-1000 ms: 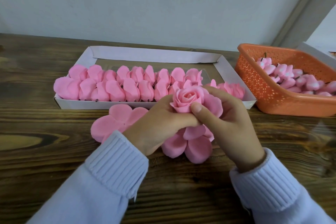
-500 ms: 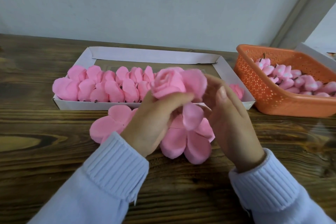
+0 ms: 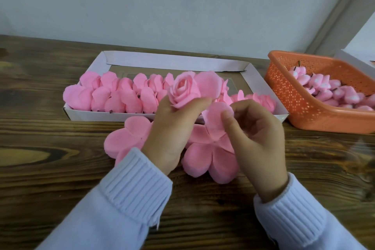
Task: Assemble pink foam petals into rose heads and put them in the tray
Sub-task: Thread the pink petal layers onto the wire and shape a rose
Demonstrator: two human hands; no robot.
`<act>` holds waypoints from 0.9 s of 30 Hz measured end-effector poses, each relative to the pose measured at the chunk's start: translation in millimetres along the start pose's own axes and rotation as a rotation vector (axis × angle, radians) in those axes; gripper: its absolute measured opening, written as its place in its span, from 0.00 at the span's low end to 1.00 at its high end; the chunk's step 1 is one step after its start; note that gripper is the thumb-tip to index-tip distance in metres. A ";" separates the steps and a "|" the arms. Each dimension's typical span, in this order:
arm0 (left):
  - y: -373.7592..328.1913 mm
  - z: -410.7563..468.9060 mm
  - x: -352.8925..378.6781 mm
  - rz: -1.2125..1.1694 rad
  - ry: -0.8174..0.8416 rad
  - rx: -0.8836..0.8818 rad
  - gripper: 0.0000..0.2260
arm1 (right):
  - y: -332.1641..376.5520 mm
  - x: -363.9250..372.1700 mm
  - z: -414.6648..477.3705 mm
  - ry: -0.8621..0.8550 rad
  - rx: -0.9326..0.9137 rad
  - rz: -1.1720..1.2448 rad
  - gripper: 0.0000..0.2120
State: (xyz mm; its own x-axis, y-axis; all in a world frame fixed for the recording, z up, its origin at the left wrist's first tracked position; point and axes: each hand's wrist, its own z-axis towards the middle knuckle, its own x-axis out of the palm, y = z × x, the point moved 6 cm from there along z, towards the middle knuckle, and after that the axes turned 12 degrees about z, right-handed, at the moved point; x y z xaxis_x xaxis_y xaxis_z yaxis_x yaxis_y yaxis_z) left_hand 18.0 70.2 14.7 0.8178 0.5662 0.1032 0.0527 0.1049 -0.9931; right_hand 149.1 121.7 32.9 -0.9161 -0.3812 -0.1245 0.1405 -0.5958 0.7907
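Note:
My left hand grips a pink foam rose head and holds it up over the front edge of the white tray. My right hand pinches one raised petal of a flat pink petal layer that lies on the table under both hands. A second flat petal layer lies to the left, partly hidden by my left wrist. A row of finished rose heads fills the front of the tray.
An orange perforated basket with several pink rose buds stands at the right, close to the tray. A white box edge shows behind it. The wooden table runs to a pale wall at the back.
My left hand has lifted the rose head up and toward the tray. My right hand let go of the rose, dropped lower and took a petal of the flat layer.

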 end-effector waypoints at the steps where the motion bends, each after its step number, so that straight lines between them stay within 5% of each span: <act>1: -0.9 -0.3 0.4 0.025 0.000 0.013 0.13 | 4.3 -1.2 -0.4 -0.020 -0.053 -0.032 0.05; 9: 3.8 0.4 9.0 0.063 0.138 0.054 0.13 | 17.9 -9.9 -2.1 -0.128 -0.196 -0.071 0.04; 14: 9.3 0.1 16.0 0.101 0.262 0.016 0.05 | 13.4 -15.9 -0.4 -0.189 -0.107 0.054 0.02; 21: 4.5 -6.7 26.5 -0.084 0.390 -0.098 0.07 | 8.7 -16.3 3.1 -0.199 -0.052 0.351 0.02; 27: 2.3 -12.6 29.1 -0.120 0.502 -0.127 0.12 | -12.5 -9.7 4.8 -0.145 0.199 0.431 0.06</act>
State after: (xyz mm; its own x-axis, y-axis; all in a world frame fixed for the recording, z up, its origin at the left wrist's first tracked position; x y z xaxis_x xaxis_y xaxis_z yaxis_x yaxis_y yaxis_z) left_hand 49.2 76.6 14.7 0.9737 0.0919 0.2082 0.2066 0.0271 -0.9780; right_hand 154.4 136.3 27.1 -0.8352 -0.4523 0.3129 0.4568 -0.2537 0.8526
